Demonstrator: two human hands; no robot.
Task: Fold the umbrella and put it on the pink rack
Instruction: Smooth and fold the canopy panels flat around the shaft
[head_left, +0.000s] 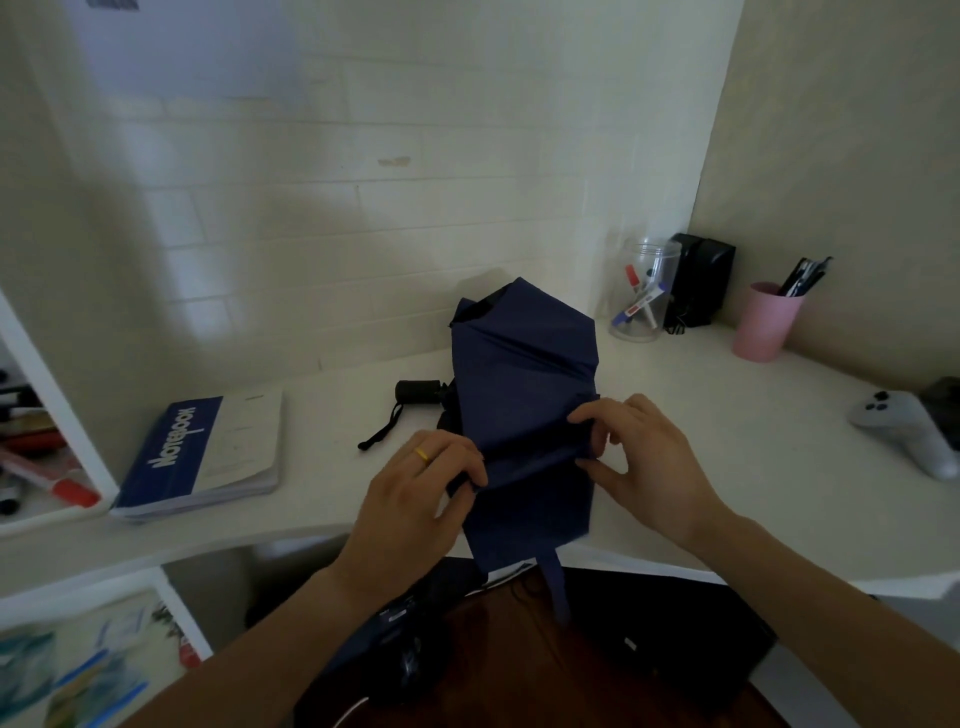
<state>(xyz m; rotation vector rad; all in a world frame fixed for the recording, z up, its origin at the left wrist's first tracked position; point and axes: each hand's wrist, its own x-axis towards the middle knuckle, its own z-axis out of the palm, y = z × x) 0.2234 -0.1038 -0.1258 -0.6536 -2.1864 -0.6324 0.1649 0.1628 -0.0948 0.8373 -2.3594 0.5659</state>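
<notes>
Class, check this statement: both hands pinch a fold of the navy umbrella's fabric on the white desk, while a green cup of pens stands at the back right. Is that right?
One detail is wrong: the cup of pens is pink, not green, as the head view shows. The rest holds: the left hand and right hand pinch a fold of the navy umbrella on the white desk.

White desk runs across mid-frame | blue notebook lies at left | navy umbrella rests centre, black handle pointing left | clear marker jar, black box, pink pen cup stand upper right | grey controller lies far right
</notes>
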